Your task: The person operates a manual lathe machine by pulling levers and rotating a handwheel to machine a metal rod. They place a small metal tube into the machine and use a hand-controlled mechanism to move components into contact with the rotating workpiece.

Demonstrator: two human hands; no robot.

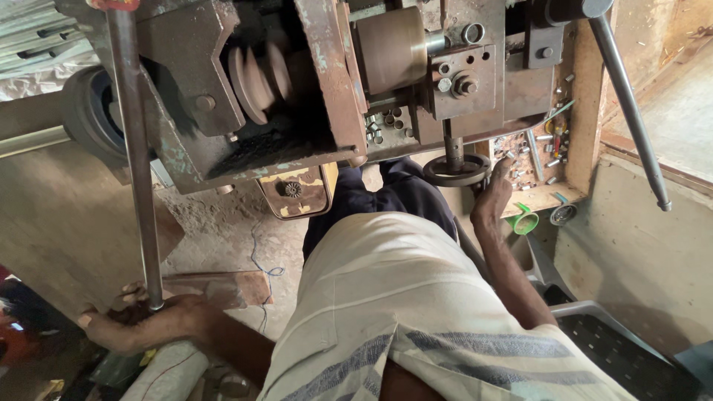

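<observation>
The left hand (141,323) is closed around the end of a long lever (137,156); the right hand (492,194) rests loosely-curled fingers on the small handwheel (456,170) beneath the machine (312,82), work seemingly midway

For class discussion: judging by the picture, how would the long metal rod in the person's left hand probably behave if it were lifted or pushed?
The long metal rod looks like solid steel, so it is probably stiff and heavy for its width. Its round, smooth surface suggests it would roll if laid flat. The left hand touches only its lower end, so lifted from there it would likely feel top-heavy and want to swing.
</observation>
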